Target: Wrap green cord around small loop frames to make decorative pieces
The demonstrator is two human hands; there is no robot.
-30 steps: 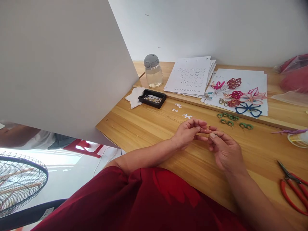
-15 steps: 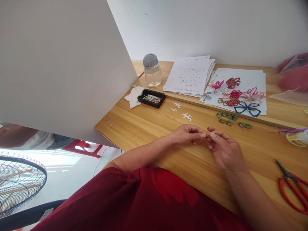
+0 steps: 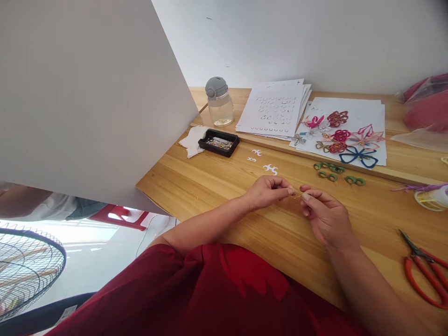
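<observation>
Between my two hands runs a thin gold-coloured wire (image 3: 297, 196), held above the wooden table. My left hand (image 3: 269, 192) pinches one end between thumb and fingertips. Thumb and forefinger of my right hand (image 3: 325, 212) are closed on the other end, a short gap away. Beyond the hands lie white curved paper cutouts (image 3: 270, 169). Several green looped pieces (image 3: 328, 176) with fine wire tails rest on the table past my right hand.
Red-handled scissors (image 3: 422, 261) lie at the right, near a spool of gold wire (image 3: 432, 199). Behind are a black tray (image 3: 219, 150) of small beads, a bottle (image 3: 220, 105), punched paper sheets (image 3: 269, 126) and coloured flower shapes (image 3: 359, 157). A grey partition (image 3: 87, 93) stands left; a fan (image 3: 28, 270) is below.
My hands have drawn slightly apart, and more of the thin wire shows between the fingertips. The whole view has shifted a little; the things on the table stay in place.
</observation>
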